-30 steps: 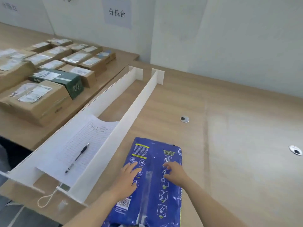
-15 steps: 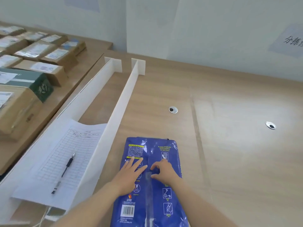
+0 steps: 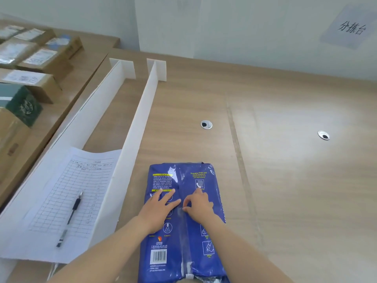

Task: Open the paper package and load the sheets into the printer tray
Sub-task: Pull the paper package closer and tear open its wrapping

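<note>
While the blue paper package lies flat on the wooden table at the lower centre of the frame, its printed back facing up and its taped seam running lengthwise down the middle, I have both hands on it. My left hand rests palm-down just left of the seam, fingers spread and laid flat on the wrapper. My right hand sits just right of the seam with the fingers curled, the thumb and forefinger drawn together at the seam's edge; whether they actually hold a flap of wrapper between them I cannot tell. The wrapper looks closed along its top, and at the bottom edge of the frame its near end appears crumpled. Left of the package stands a long white divider running up toward the upper centre, with a second white divider further left. Between them, at the lower left, lies a ruled form sheet with a black pen resting on it. Cardboard parcels with labels fill the upper left, a dark green box among them. Two round metal cable grommets are set in the tabletop at centre and right. A paper sign hangs on the wall at the upper right.
</note>
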Motion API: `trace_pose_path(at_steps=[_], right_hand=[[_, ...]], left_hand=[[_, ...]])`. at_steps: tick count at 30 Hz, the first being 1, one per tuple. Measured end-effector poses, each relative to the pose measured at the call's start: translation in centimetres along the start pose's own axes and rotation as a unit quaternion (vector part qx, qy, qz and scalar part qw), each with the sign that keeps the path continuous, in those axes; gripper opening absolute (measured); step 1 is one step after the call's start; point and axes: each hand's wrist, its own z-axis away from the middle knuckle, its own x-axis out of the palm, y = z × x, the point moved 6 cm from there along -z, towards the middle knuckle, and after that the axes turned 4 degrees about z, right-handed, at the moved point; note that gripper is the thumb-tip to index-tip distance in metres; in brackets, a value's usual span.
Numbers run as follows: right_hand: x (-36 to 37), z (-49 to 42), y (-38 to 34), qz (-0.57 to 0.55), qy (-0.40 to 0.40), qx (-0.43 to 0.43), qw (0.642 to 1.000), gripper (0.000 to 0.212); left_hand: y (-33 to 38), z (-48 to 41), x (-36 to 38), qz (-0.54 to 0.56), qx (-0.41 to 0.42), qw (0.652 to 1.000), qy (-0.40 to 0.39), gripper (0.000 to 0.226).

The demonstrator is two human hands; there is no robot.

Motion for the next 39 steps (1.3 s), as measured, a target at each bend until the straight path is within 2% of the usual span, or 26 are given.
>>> trace_pose_path(at_steps=[9,17,22,35,39], right_hand=[[-0.3,2.3,0.0,-0.017,-0.037,-0.076,0.996,0.02],[0.3,5.2,0.0,-0.041,-0.026,-0.089,0.995,0.02],[0.9,6.9,0.2,-0.055,-0.025,-0.105,0.993,0.018],[2.4,11.6,2.1,0.004,-0.005,-0.148,0.989,0.02],[3.3,13.1,2.5,0.053,-0.002,-0.189,0.981,0.02]], left_hand=[[0.4,0.4,-0.2,0.039,-0.002,0.999,0.029,0.081],[0.8,0.9,-0.1,0.009,0.005,1.0,0.021,0.077],[1.4,2.2,0.7,0.009,-0.017,0.999,0.048,0.079],[4.6,6.7,3.6,0.148,-0.085,0.982,0.076,0.064],[5.7,8.3,4.4,0.137,-0.09,0.983,0.083,0.06]])
